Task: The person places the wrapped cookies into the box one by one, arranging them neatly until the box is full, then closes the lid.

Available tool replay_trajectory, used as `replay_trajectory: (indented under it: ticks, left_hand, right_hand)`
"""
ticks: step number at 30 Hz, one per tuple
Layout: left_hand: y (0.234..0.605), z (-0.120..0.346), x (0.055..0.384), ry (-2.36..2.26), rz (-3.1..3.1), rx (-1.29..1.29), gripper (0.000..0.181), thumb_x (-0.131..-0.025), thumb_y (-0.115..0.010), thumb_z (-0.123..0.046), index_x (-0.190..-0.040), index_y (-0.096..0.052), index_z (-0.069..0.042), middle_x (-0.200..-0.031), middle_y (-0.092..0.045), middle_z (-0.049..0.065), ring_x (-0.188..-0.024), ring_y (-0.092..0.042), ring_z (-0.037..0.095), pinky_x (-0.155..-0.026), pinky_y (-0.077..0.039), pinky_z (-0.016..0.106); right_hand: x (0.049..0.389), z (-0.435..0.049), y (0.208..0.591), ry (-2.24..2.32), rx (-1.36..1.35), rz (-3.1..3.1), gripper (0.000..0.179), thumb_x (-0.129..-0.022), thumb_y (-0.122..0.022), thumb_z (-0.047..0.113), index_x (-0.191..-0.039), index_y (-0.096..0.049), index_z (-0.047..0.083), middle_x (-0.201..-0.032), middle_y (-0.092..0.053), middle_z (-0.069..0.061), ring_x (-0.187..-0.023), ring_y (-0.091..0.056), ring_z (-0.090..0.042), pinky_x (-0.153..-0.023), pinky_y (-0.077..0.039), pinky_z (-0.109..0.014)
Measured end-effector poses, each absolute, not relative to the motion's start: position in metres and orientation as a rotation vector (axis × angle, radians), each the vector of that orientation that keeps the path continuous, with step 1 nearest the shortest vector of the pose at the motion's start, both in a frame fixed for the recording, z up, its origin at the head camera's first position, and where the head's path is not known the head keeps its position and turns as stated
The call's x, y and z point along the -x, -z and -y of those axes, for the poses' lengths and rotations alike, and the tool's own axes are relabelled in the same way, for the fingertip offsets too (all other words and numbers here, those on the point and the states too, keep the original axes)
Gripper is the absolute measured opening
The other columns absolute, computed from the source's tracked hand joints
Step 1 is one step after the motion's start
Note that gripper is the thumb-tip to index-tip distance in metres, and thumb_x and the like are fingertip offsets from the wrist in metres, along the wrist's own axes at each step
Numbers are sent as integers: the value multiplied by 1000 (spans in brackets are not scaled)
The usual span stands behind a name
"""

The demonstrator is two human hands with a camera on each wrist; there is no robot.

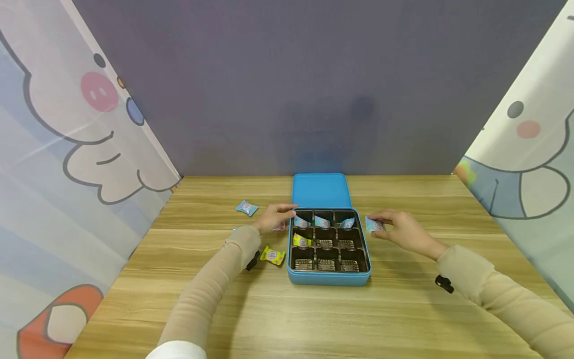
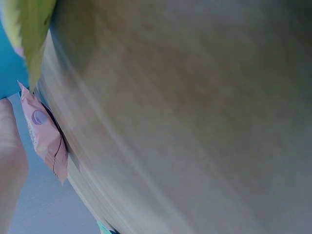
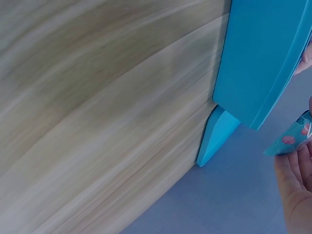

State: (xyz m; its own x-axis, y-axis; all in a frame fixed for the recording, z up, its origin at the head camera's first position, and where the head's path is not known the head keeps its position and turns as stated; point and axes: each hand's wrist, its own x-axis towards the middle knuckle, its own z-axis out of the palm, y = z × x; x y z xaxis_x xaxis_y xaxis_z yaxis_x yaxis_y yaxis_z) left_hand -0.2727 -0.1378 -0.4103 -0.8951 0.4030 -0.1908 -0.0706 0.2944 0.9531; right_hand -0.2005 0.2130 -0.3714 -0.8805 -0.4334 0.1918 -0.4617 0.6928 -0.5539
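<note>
The right hand pinches a small pale-blue crimped packet just right of the blue rectangular box, its long axis roughly crosswise, one end boxward. The left hand, fingers extended, meets the left rim. Wood-grain table; grey backdrop; cartoon-printed side sheets.

Wood-grain tabletop, blue box on it with hinged-back lid behind, yellow wrapped packet and pink packet near its left side, light-blue packet farther left.
</note>
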Motion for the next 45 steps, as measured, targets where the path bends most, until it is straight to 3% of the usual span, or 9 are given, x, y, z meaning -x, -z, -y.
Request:
replay_trajectory:
  ticks: [9, 17, 45]
  left_hand:
    - [426, 139, 281, -1629, -2226, -289, 38, -93, -55, -26, -130, -53, -18, -121, -58, 10, -50, -46, 15, -48, -39, 25]
    - [426, 138, 281, -1627, -2232, -269, 39, -92, -56, -27, -130, -54, -21, -121, -58, 6, -53, -46, 15, -51, -42, 25]
    - [429, 140, 285, -1621, -2219, -307, 42, -93, -55, -26, -133, -50, -15, -122, -57, 9, -52, -47, 15, -49, -42, 25]
  right_hand:
    - [204, -201, 370, -997, -733, 2822, 40, -76, -73, 8, -113, -63, -1, -113, -62, -19, -103, -60, -34, -88, -49, -40]
    - [205, -191, 369, -1126, -728, 2822, 43, -76, -75, 17, -114, -63, 0, -115, -61, -19, -105, -59, -35, -89, -49, -41]
    - [214, -144, 378, -1298, -748, 2838, 44, -74, -76, 15, -115, -63, 6, -116, -61, -14, -105, -58, -30, -90, -49, -39]
